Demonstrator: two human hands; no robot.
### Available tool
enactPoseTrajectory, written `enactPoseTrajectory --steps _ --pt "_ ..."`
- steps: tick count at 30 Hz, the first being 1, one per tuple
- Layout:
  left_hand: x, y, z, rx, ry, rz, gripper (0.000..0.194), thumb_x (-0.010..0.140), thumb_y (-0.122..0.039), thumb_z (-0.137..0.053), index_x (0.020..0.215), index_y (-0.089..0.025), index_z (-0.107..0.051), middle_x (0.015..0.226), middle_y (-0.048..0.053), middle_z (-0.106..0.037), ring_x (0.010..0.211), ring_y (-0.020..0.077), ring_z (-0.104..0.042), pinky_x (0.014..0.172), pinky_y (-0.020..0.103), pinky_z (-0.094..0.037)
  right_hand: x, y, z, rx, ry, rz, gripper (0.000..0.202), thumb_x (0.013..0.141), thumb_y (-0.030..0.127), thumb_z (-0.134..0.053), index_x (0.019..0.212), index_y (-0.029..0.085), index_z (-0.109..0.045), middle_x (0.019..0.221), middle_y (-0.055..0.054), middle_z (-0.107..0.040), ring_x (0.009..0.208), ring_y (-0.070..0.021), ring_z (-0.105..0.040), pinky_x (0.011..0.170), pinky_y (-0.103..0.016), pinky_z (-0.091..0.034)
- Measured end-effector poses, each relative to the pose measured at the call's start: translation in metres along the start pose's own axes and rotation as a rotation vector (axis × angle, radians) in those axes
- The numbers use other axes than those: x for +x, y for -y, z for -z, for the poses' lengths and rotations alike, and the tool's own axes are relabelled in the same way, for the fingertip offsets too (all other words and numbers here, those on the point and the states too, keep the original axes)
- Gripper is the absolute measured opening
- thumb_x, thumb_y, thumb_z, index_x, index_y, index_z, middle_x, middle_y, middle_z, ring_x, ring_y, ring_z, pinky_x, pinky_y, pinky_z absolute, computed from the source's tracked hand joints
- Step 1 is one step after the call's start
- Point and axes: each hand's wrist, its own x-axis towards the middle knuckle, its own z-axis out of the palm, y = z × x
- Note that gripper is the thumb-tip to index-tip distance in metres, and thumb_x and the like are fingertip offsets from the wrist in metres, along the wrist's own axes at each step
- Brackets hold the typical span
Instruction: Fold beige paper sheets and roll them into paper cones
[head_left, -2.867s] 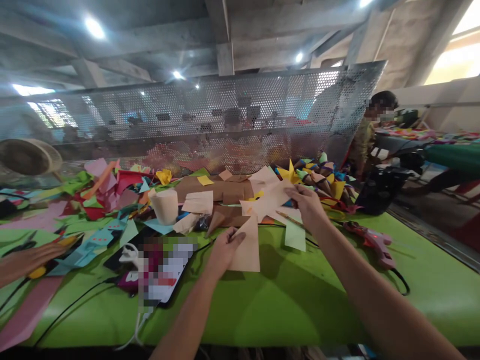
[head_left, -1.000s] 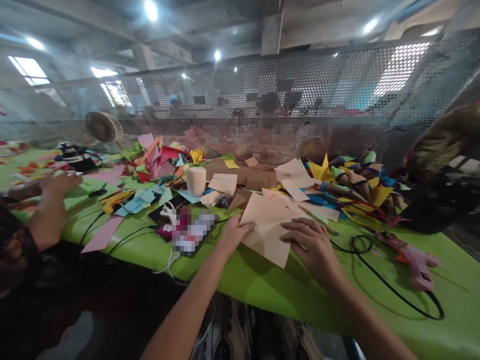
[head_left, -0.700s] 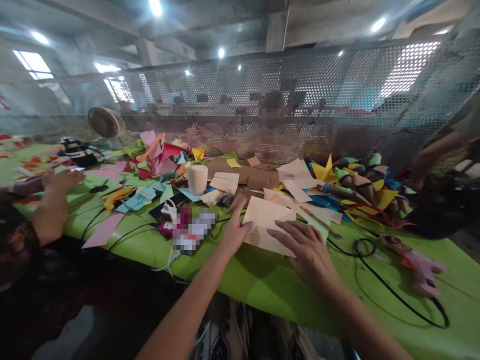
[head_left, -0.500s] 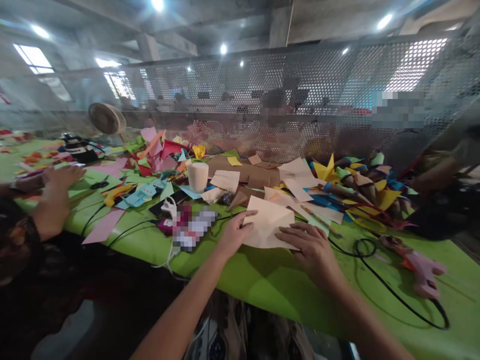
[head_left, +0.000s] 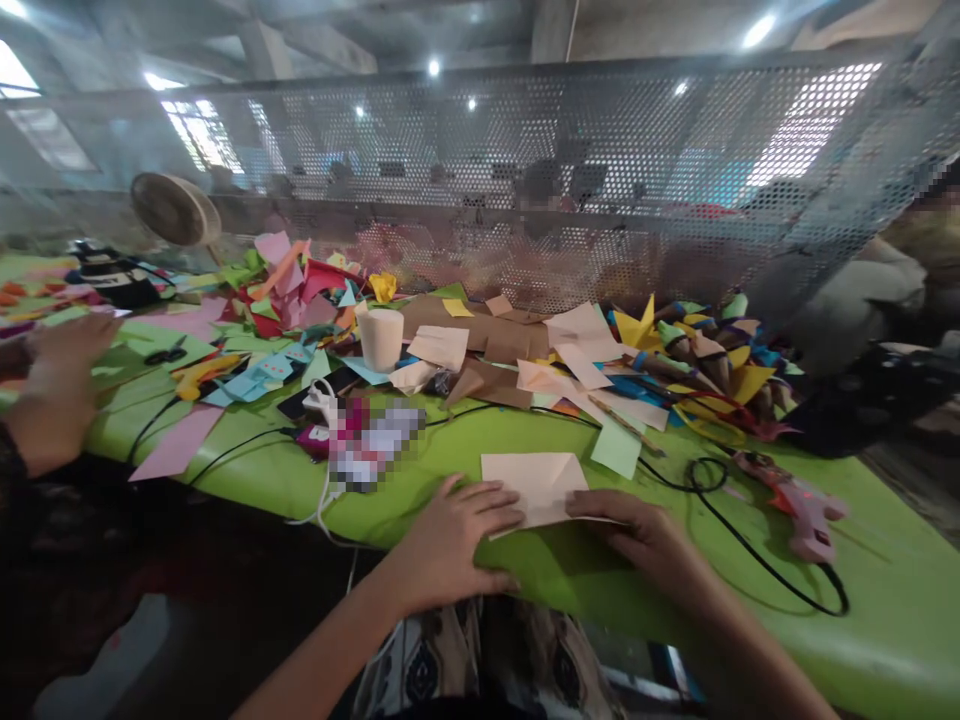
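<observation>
A cream sheet of paper (head_left: 536, 484) lies near the front edge of the green table (head_left: 750, 600), with a faint crease near its top right. My left hand (head_left: 459, 530) rests with its fingertips on the paper's lower left, thumb spread away toward the edge. At the paper's right side, the fingers of my right hand (head_left: 637, 525) lie along its edge; the thumb is partly hidden below, and whether it pinches the sheet is unclear.
A pink glue gun (head_left: 806, 515) with a black cable lies at right. Left of the paper are a phone (head_left: 379, 448), a power strip (head_left: 319, 437) and a white cup (head_left: 380, 340). Paper scraps line the back. Another person's hand (head_left: 67, 370) is at far left.
The cream paper has come down nearer the table's front edge. My left hand has gone from pinching its left edge to lying spread on it. The view has shifted slightly.
</observation>
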Motion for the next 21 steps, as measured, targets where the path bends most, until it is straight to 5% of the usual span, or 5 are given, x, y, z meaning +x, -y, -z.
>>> enactPoseTrajectory --steps 4,9,13,18,21 --pt "0.006 -0.006 -0.011 -0.03 -0.171 0.13 0.018 0.09 -0.028 -0.063 0.104 -0.025 -0.073 0.119 0.004 -0.069 0.111 0.0217 -0.061 0.106 0.04 -0.036 0.003 0.005 0.002 -0.055 0.007 -0.073 0.025 0.09 0.03 -0.052 0.097 0.023 -0.075 0.1 -0.005 -0.077 0.091 -0.0253 -0.072 0.08 -0.037 -0.056" --pt "0.023 -0.01 -0.016 0.071 -0.348 0.396 0.021 0.091 -0.025 -0.059 0.073 -0.017 -0.066 0.08 0.007 -0.069 0.09 0.0248 -0.06 0.078 0.034 -0.045 0.023 0.013 0.002 -0.22 -0.095 -0.108 0.027 0.092 0.039 -0.05 0.085 0.021 -0.069 0.083 -0.004 -0.074 0.074 -0.0216 -0.067 0.064 -0.03 -0.049" --pt "0.03 -0.01 -0.021 0.128 -0.378 0.536 0.005 0.087 -0.022 -0.063 0.089 -0.018 -0.062 0.082 0.006 -0.07 0.086 0.0256 -0.064 0.078 0.036 -0.044 0.035 0.009 0.0 -0.358 -0.121 -0.152 0.03 0.09 0.042 -0.052 0.067 0.022 -0.053 0.06 0.001 -0.061 0.055 -0.0166 -0.056 0.052 -0.026 -0.037" --pt "0.03 -0.01 -0.025 0.133 -0.38 0.546 0.04 0.085 -0.019 -0.064 0.123 -0.019 -0.052 0.083 0.004 -0.072 0.094 0.0274 -0.065 0.087 0.04 -0.043 0.04 0.003 -0.003 -0.428 -0.085 -0.14 0.025 0.089 0.038 -0.05 0.069 0.023 -0.047 0.063 0.0 -0.061 0.055 -0.0161 -0.056 0.053 -0.026 -0.035" --pt "0.031 -0.01 -0.024 0.133 -0.36 0.555 0.039 0.087 -0.02 -0.062 0.124 -0.019 -0.051 0.084 0.005 -0.072 0.093 0.0275 -0.066 0.085 0.039 -0.044 0.038 0.001 -0.005 -0.433 -0.1 -0.154 0.019 0.089 0.038 -0.049 0.079 0.023 -0.053 0.069 -0.001 -0.066 0.06 -0.0185 -0.061 0.054 -0.026 -0.039"
